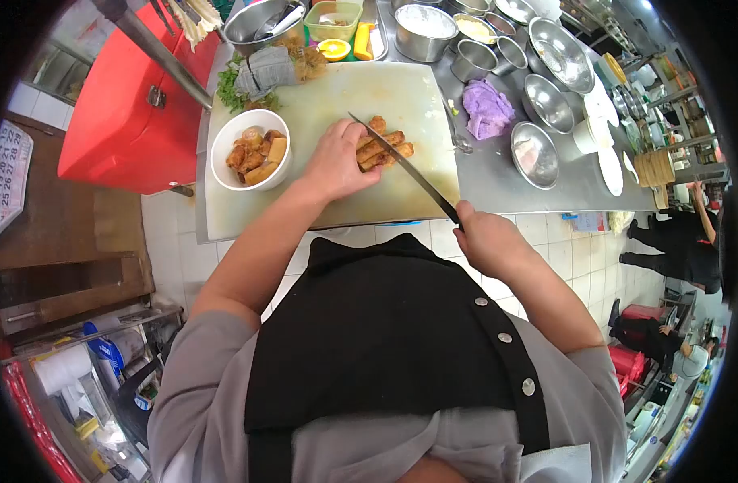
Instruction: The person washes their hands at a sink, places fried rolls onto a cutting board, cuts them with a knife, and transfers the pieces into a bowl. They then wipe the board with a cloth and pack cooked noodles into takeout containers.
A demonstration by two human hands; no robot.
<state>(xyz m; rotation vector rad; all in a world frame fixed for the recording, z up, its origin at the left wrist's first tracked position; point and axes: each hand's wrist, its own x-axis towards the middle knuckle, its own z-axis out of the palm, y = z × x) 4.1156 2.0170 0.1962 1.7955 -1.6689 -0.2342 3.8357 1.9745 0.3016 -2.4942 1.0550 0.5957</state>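
Observation:
Several browned fried rolls (382, 151) lie side by side on the pale cutting board (320, 92). My left hand (342, 159) is closed against their left ends, its fingers holding them on the board. In my right hand (491, 239) is the black handle of a long kitchen knife (413, 173). Its blade slants up and left across the rolls, with the tip near my left fingers; whether the edge touches them I cannot tell. A white bowl (221, 163) of browned fried pieces (258, 155) stands left of my left hand.
Green herbs (233, 87) and a wrapped grey bundle (264, 71) lie at the board's back left. Metal bowls (535, 157) and a purple cloth (488, 109) sit to the right. A red cooler (127, 105) stands left. Two people (675, 241) are far right.

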